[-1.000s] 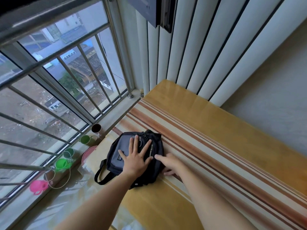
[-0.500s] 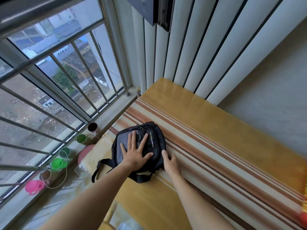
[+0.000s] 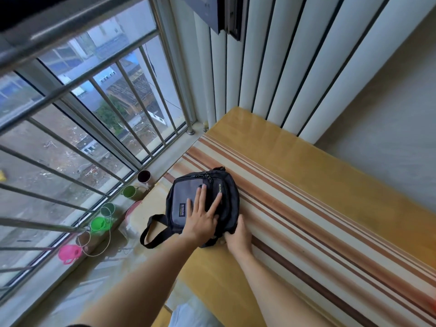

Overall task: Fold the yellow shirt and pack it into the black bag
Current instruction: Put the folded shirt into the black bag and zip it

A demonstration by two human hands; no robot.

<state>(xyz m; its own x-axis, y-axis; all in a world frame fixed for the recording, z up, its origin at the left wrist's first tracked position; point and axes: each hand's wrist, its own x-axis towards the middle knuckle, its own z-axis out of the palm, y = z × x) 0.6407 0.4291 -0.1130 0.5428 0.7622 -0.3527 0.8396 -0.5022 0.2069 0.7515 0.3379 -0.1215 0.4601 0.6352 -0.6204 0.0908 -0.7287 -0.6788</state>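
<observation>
Our left hand [image 3: 201, 219] lies flat on the black bag [image 3: 203, 204], fingers straight, pressing it down on the table [image 3: 318, 197]; our right hand [image 3: 237, 237] curls its grip around the bag's near corner; we see no yellow shirt, so we guess it is inside; we should press softly and hold the corner firm, so the bag stays put.

One black bag [image 3: 203, 201], two hands — left [image 3: 200, 220], right [image 3: 238, 237] — and five small cups [image 3: 129, 191] on the sill
</observation>
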